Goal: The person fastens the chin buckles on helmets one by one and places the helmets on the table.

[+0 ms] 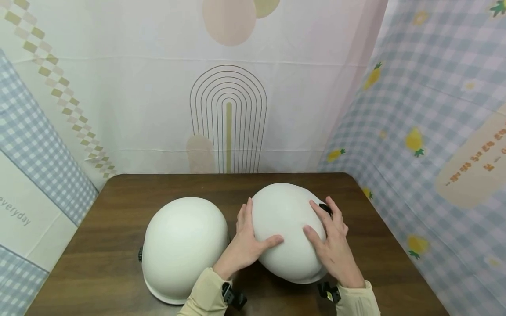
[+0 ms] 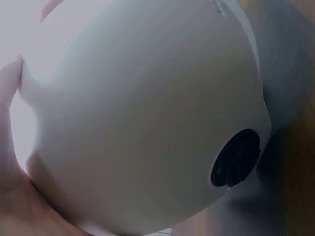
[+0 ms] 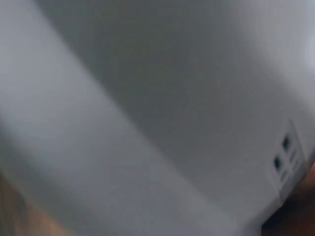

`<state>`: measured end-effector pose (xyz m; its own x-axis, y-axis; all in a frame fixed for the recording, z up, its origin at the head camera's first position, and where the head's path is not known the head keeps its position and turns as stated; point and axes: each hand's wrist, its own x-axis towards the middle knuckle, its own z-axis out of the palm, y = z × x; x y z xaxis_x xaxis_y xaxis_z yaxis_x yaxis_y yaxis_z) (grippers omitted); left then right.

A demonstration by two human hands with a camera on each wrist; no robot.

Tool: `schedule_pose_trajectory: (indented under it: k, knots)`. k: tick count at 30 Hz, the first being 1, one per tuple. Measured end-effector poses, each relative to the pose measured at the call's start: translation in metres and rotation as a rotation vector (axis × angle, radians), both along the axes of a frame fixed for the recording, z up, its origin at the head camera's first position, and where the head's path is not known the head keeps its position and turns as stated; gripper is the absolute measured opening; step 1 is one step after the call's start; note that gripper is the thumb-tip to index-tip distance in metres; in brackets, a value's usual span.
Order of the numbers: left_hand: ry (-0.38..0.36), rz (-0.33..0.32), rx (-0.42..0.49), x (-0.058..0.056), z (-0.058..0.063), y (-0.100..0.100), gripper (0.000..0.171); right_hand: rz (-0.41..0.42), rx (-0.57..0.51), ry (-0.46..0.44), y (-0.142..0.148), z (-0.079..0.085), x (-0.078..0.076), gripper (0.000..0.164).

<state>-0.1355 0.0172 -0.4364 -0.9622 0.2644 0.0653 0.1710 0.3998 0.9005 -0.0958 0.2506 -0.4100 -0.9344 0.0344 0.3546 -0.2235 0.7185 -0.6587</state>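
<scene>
Both hands are on a smooth white helmet (image 1: 286, 206), which sits tilted on the right half of the table. My left hand (image 1: 246, 241) holds its left side, the thumb laid over the near face and the fingers along the flank. On the opposite side my right hand (image 1: 334, 245) grips it with thumb and fingers spread, beside a small black fitting (image 1: 326, 209). In the left wrist view a round black knob (image 2: 236, 158) shows low on the shell. The right wrist view is blurred and filled by the shell, with small dark slots (image 3: 282, 155) near its edge.
A second white helmet (image 1: 183, 245) stands dome up on the left, close beside my left forearm. The dark brown wooden table (image 1: 99, 263) ends at a patterned cloth backdrop (image 1: 158, 109). A checked cloth (image 1: 395, 145) hangs along the right side.
</scene>
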Motion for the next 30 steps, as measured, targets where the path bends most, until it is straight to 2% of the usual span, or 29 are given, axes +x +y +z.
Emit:
schedule_pose_trajectory:
  k: [9, 22, 30]
  knots:
    - [-0.013, 0.023, -0.02, -0.0038, -0.0015, 0.0006, 0.116, 0.017, 0.001, -0.08, -0.0073, -0.0051, 0.0017, 0.056]
    - [-0.013, 0.002, 0.004, -0.0058, -0.0043, -0.002, 0.113, 0.001, 0.047, -0.062, -0.0078, -0.0032, 0.0013, 0.063]
    - [-0.01, -0.001, 0.016, -0.0067, -0.0049, -0.001, 0.115, -0.026, 0.053, -0.093, -0.0082, -0.0055, 0.002, 0.066]
